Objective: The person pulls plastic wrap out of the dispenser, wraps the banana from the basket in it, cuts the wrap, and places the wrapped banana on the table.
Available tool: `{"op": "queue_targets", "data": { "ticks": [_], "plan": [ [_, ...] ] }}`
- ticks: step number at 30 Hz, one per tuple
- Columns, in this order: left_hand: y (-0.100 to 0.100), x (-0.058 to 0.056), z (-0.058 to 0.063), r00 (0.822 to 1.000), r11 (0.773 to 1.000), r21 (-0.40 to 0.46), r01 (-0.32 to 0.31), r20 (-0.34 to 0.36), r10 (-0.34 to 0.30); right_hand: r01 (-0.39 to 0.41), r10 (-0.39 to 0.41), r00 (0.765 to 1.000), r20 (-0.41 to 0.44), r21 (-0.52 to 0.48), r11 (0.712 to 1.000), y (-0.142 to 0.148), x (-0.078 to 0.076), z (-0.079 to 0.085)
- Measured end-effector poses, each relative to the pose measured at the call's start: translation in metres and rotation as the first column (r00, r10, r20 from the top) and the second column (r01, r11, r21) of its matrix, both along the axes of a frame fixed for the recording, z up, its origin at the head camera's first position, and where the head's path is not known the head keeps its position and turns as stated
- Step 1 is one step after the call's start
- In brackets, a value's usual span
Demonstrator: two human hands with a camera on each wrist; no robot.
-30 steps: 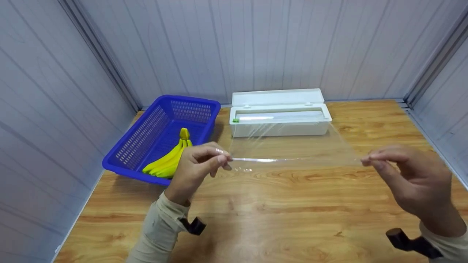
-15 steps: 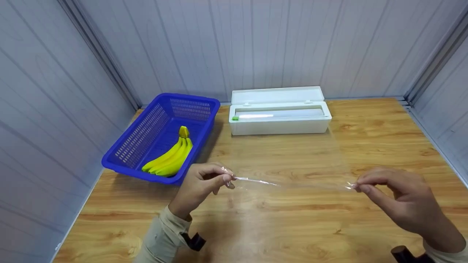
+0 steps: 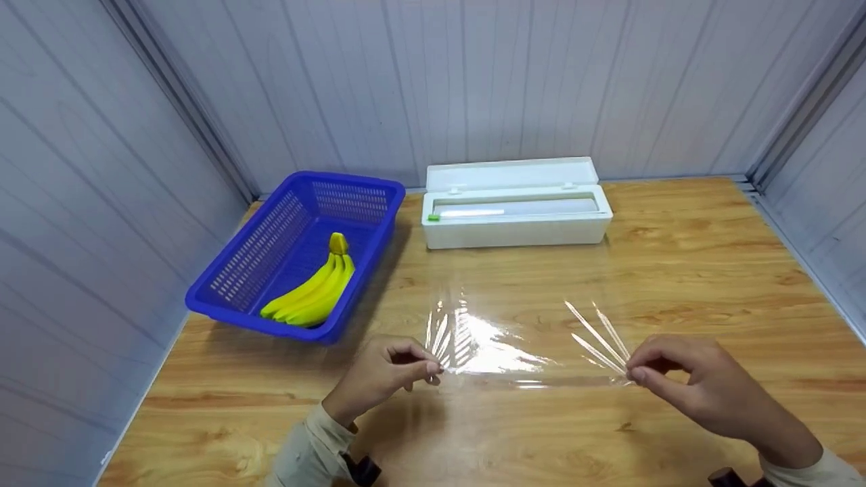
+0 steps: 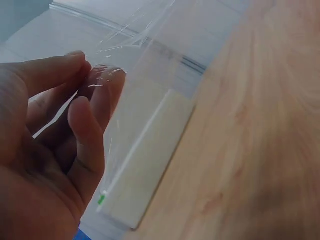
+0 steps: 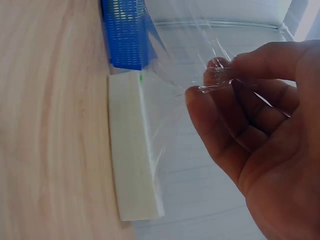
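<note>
Between my two hands a clear sheet of plastic wrap [image 3: 500, 345] is stretched taut, running back to a white wrap dispenser box [image 3: 517, 233] with its lid raised. My left hand [image 3: 389, 375] pinches the sheet's near left corner between thumb and fingers. At the near right corner my right hand [image 3: 697, 385] pinches it the same way, with bright creases fanning out from the grip. A small green slider [image 3: 434, 218] sits at the left end of the box's front rim. In the right wrist view the gathered film [image 5: 217, 82] shows at the fingertips.
A blue plastic basket [image 3: 233, 260] stands left of the box, with a bunch of bananas [image 3: 314, 291] inside. Pale panel walls [image 3: 500, 81] enclose the wooden table [image 3: 710, 270] at the back and sides.
Both hands have come nearer to me and lower in the head view, drawing a longer stretch of wrap from the box. The right hand has also shifted somewhat leftward.
</note>
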State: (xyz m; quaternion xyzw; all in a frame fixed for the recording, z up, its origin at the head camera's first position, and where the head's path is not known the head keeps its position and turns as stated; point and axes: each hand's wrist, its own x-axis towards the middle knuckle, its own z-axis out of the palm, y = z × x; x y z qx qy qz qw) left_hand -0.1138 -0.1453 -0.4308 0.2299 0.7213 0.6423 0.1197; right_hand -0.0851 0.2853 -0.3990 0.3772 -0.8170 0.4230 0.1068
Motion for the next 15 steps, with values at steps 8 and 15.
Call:
{"op": "queue_targets", "data": {
  "ticks": [8,15],
  "plan": [
    [0.0,0.002,-0.019,0.996,0.989,-0.148,0.017,0.091,-0.004,-0.08,0.055,0.97,0.237,0.098,0.992,-0.001,-0.004,-0.023],
    [0.004,-0.002,-0.033,0.994,0.98,-0.2,0.017,0.106,0.004,-0.184,0.135,0.931,0.338,0.118,0.976,-0.005,-0.007,-0.039]
  ]
}}
